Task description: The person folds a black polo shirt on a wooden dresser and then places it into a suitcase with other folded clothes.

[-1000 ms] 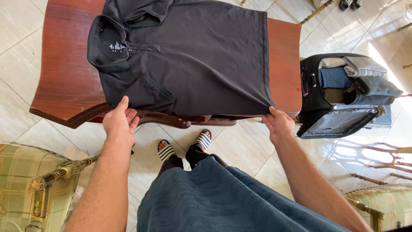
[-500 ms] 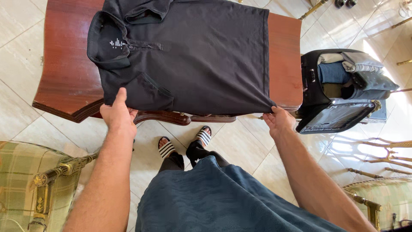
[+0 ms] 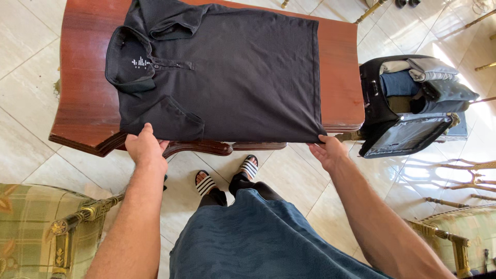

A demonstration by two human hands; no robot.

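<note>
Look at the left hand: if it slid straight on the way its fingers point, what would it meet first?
The left hand points away from the person, across the wooden table. It already touches the near sleeve of the black polo shirt, so it would probably ride further onto that sleeve, then the shirt's body.

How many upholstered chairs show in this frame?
2: one green plaid armchair at the lower left beside the left hand's arm, another at the lower right corner. Both are cut off; gilt frame parts at the right edge may be more.
</note>
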